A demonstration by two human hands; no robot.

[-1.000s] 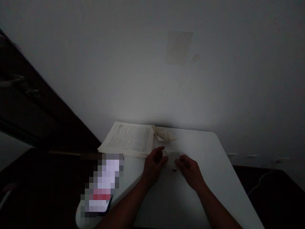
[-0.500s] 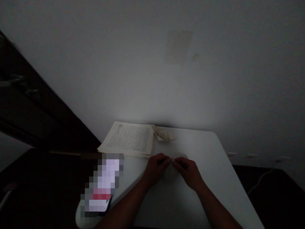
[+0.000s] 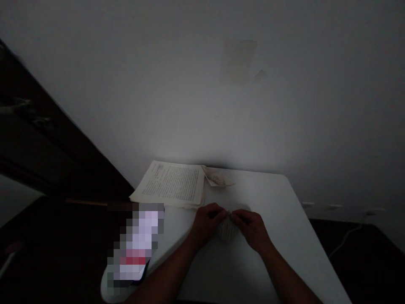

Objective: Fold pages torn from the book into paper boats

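Observation:
A small folded piece of printed paper (image 3: 226, 232) is held upright above the white table (image 3: 259, 190). My left hand (image 3: 209, 221) pinches its top edge from the left, thumb against fingers. From the right, my right hand (image 3: 249, 226) pinches the same top edge, its fingertips close to those of the left. The lower part of the folded paper shows between the hands; its exact folds are too dim to make out.
At the table's back left lies a stack of printed pages (image 3: 172, 183). Beside it rests another folded paper piece (image 3: 218, 177). A phone with a blurred screen (image 3: 139, 240) is at the left edge. Behind stands a pale wall (image 3: 190, 105), with a dark door (image 3: 47, 139) on the left.
Both hands stay in nearly the same place. The fingertips have shifted slightly at the paper's top edge, and a little more of its printed face shows.

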